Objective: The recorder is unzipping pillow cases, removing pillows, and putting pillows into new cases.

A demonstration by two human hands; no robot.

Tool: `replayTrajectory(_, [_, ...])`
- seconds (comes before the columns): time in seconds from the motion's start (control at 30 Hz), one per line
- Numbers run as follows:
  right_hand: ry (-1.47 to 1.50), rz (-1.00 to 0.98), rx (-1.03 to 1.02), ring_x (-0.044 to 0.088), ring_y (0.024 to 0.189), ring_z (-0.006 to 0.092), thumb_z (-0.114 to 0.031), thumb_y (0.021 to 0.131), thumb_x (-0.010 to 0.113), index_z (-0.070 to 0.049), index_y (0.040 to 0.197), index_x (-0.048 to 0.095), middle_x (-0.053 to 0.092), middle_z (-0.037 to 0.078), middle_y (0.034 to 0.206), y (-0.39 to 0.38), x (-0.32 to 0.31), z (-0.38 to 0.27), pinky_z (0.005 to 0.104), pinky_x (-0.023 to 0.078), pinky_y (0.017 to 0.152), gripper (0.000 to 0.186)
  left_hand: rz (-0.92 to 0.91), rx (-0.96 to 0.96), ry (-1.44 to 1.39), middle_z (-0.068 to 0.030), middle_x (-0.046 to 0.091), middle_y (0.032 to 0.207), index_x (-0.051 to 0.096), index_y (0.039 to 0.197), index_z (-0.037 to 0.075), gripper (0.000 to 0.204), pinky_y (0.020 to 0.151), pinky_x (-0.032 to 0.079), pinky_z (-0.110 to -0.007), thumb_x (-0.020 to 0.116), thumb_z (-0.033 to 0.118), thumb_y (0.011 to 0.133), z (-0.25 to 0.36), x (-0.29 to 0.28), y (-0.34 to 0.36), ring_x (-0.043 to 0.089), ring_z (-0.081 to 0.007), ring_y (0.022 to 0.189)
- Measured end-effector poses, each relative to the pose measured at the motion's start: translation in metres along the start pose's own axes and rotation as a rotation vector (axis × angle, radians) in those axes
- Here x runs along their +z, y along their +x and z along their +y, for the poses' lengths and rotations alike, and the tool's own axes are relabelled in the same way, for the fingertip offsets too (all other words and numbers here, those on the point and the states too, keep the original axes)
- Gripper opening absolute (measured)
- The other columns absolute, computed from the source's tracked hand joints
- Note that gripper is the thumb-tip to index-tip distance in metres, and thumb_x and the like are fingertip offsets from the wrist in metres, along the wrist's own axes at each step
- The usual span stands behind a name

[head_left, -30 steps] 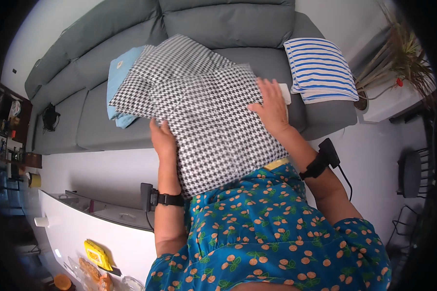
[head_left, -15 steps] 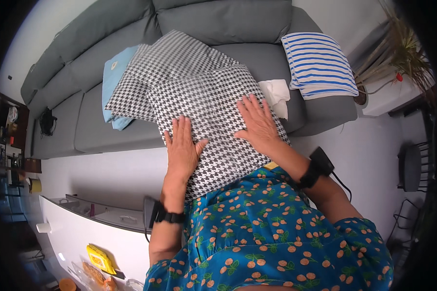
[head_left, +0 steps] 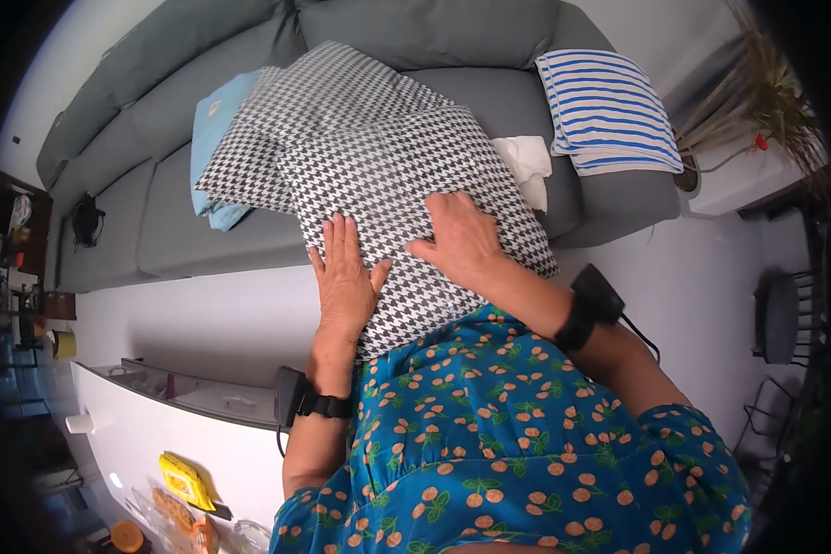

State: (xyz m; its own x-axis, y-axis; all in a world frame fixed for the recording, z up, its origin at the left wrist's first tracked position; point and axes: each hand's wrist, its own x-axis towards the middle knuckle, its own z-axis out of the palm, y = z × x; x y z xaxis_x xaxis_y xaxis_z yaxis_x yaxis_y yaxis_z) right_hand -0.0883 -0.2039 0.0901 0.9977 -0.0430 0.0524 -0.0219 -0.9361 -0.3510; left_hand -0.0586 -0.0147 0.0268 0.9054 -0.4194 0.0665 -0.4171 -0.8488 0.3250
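A black-and-white houndstooth cushion point(head_left: 406, 305) reaches from my lap to the edge of the sofa. My left hand point(head_left: 344, 282) lies flat on its left part, fingers straight and thumb out to the side. On the right half rests my right hand point(head_left: 462, 238), its fingers curled under in a loose fist and the thumb apart. The fabric around it looks flat, and I see nothing held; its fingertips are hidden. Behind, more houndstooth fabric point(head_left: 342, 88) of the same pattern lies on the sofa, partly covered by the front cushion.
Along the back runs a grey sofa point(head_left: 194, 217). On it are a light blue folded cloth point(head_left: 214, 129), white crumpled tissue point(head_left: 526, 166) and a blue-striped folded cloth point(head_left: 609, 115). A white table point(head_left: 171, 429) at lower left bears a yellow packet point(head_left: 186, 480). A plant point(head_left: 771, 111) stands far right.
My right hand has slid left toward the cushion's middle, and its spread fingers have curled in. My left hand stays flat in nearly the same place on the cushion.
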Motion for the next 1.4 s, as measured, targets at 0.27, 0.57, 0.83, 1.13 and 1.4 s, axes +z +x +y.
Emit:
replayTrajectory(0.27, [0.428, 0.03, 0.138, 0.06, 0.061, 0.0332, -0.013, 0.077, 0.058, -0.001, 0.079, 0.057, 0.061, 0.017, 0.068, 0.025, 0.042, 0.056, 0.0394, 0.047, 0.058, 0.012, 0.06, -0.019, -0.052, -0.0137, 0.017, 0.152, 0.021, 0.145, 0.005, 0.075, 0.112, 0.009, -0.052, 0.058, 0.035, 0.087, -0.001, 0.001, -0.002, 0.011, -0.0282, 0.141])
replayTrajectory(0.57, [1.059, -0.041, 0.277, 0.05, 0.071, 0.0059, -0.012, 0.087, 0.055, 0.002, 0.1, 0.06, 0.058, -0.002, 0.083, 0.015, 0.023, 0.052, 0.0228, 0.042, 0.062, 0.02, 0.068, -0.071, -0.146, -0.013, 0.021, 0.151, 0.027, 0.143, 0.008, 0.069, 0.107, 0.018, -0.06, 0.057, 0.036, 0.088, 0.002, -0.002, -0.007, 0.014, -0.0281, 0.141])
replayTrajectory(0.83, [1.503, -0.196, 0.503, 0.059, 0.066, 0.0131, -0.007, 0.087, 0.054, 0.004, 0.1, 0.058, 0.062, 0.007, 0.08, 0.024, 0.016, 0.052, 0.0274, 0.048, 0.054, 0.017, 0.109, -0.063, -0.053, -0.0138, 0.025, 0.149, 0.031, 0.141, 0.009, 0.062, 0.106, 0.02, -0.06, 0.053, 0.037, 0.09, 0.013, -0.01, -0.003, 0.018, -0.0308, 0.14])
replayTrajectory(1.13, [1.185, -0.155, 0.369, 0.058, 0.056, 0.0133, -0.005, 0.081, 0.057, 0.001, 0.081, 0.055, 0.057, 0.006, 0.07, 0.008, 0.031, 0.049, 0.0267, 0.048, 0.046, 0.006, 0.136, 0.042, 0.045, -0.0162, 0.032, 0.144, 0.041, 0.134, 0.006, 0.052, 0.109, 0.015, -0.057, 0.055, 0.03, 0.09, 0.012, -0.012, 0.015, 0.022, -0.0334, 0.137])
replayTrajectory(1.4, [0.823, -0.32, 0.307, 0.059, 0.053, 0.0138, -0.004, 0.079, 0.052, 0.001, 0.072, 0.052, 0.058, 0.008, 0.066, 0.003, 0.02, 0.055, 0.0284, 0.051, 0.045, 0.008, 0.175, 0.27, -0.026, -0.0091, 0.044, 0.138, 0.057, 0.122, 0.021, 0.042, 0.112, 0.016, -0.05, 0.056, 0.004, 0.084, 0.011, -0.006, 0.018, 0.033, -0.0275, 0.133])
